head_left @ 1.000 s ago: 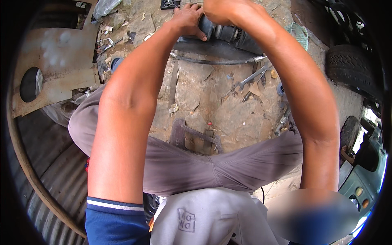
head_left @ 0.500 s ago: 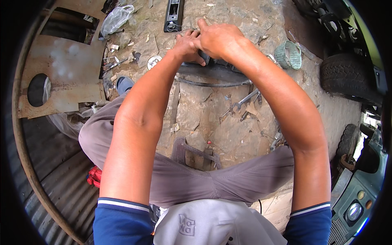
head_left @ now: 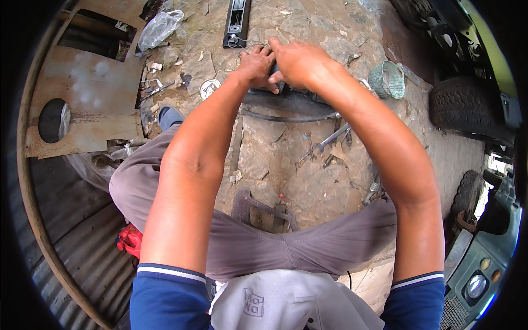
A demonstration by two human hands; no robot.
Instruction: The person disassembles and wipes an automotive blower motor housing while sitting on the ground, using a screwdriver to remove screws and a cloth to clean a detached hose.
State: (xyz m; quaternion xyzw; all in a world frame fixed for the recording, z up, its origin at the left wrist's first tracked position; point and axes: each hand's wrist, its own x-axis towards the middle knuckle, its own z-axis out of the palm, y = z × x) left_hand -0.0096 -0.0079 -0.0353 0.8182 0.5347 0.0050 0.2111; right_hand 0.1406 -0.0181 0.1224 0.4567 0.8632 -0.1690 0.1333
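Ahead of me, a long black part (head_left: 289,104) lies low on the ground, most of it under my hands and forearms. My left hand (head_left: 257,69) bears on its left portion, fingers reaching away and thumb toward me. Close against it, my right hand (head_left: 300,63) has its index finger and thumb curled toward the left hand. Whatever lies between its fingers is hidden. Thin wire shows just beyond the fingertips, near a narrow black housing (head_left: 235,27). A curved black hose (head_left: 289,117) runs along the near side of the part.
Wrenches (head_left: 333,137) lie nearer me. A green basket (head_left: 386,80) stands at right, by a tyre (head_left: 467,104). A round lid (head_left: 209,89), a plastic bag (head_left: 159,28) and a rusty metal sheet (head_left: 82,99) are at left. A vehicle front (head_left: 484,275) is lower right.
The whole view has shifted slightly. My hands stay together over the black part, with the right fingers and the left thumb a little repositioned.
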